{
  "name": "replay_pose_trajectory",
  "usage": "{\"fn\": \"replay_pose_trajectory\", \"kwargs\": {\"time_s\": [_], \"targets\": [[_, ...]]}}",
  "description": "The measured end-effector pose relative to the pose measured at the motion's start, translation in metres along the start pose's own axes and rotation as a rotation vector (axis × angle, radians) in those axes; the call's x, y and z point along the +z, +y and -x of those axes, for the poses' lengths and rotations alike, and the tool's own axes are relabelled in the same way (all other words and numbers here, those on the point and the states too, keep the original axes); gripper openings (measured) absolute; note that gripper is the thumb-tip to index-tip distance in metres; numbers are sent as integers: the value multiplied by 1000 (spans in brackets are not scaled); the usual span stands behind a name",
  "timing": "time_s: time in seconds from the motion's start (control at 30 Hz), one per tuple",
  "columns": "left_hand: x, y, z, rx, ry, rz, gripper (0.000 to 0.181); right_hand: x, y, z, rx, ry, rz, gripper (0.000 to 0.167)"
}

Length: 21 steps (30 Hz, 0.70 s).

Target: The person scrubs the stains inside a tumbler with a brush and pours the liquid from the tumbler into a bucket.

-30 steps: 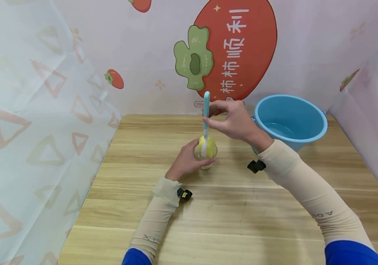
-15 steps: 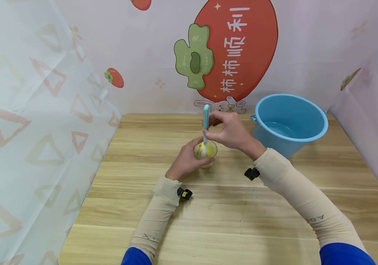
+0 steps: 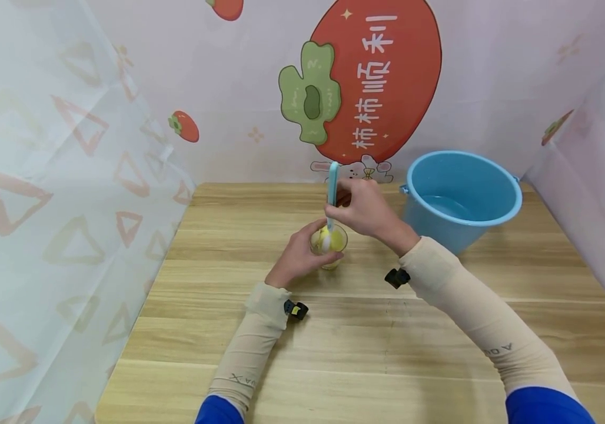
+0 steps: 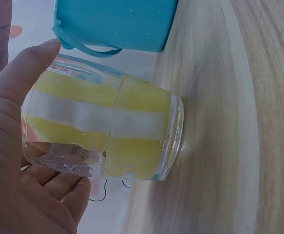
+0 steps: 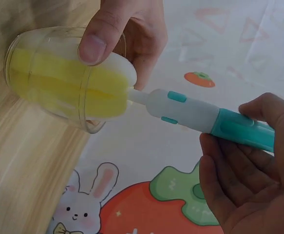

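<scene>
Sponge brush [image 5: 166, 105] stands head-down in the clear glass [image 4: 103, 117], directly below our right hand [image 3: 363, 206], whose thumb and fingers pinch its teal handle [image 5: 241, 129]. Our left hand [image 3: 301, 253], lower and to the left of that pinch, grips the glass near the rim, thumb on one side and fingers round the other; the glass looks upright, its base seemingly resting on the wooden table [image 3: 345, 347].

Over the last second our right hand has come down, and the yellow-and-white sponge head [image 5: 107, 90], no longer bulging well above the rim, has sunk inside, with only its top end showing past it. Since half a second ago the handle has also tipped slightly to the right, while our left hand keeps its place. For the work in hand, we judge the sponge is about as far in as it goes: it reaches close to the base and seems to press against part of the wall.

Just right of the right-hand grip we have the blue bucket [image 3: 432, 227], apart from the glass.
</scene>
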<state>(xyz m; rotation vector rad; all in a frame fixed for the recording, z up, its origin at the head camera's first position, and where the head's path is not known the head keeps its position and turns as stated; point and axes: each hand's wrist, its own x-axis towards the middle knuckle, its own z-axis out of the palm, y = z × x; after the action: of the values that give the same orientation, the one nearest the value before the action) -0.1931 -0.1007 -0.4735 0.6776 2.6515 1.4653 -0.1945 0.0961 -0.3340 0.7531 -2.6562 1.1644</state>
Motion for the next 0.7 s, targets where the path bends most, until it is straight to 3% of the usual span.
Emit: {"fn": "replay_pose_trajectory", "kwargs": {"time_s": [0.2, 0.7], "targets": [[0, -3, -1, 4, 2, 1, 88, 1, -1, -2, 16, -51, 24, 21], [1, -3, 0, -10, 0, 34, 77, -21, -21, -11, -80, -59, 99, 18]]}}
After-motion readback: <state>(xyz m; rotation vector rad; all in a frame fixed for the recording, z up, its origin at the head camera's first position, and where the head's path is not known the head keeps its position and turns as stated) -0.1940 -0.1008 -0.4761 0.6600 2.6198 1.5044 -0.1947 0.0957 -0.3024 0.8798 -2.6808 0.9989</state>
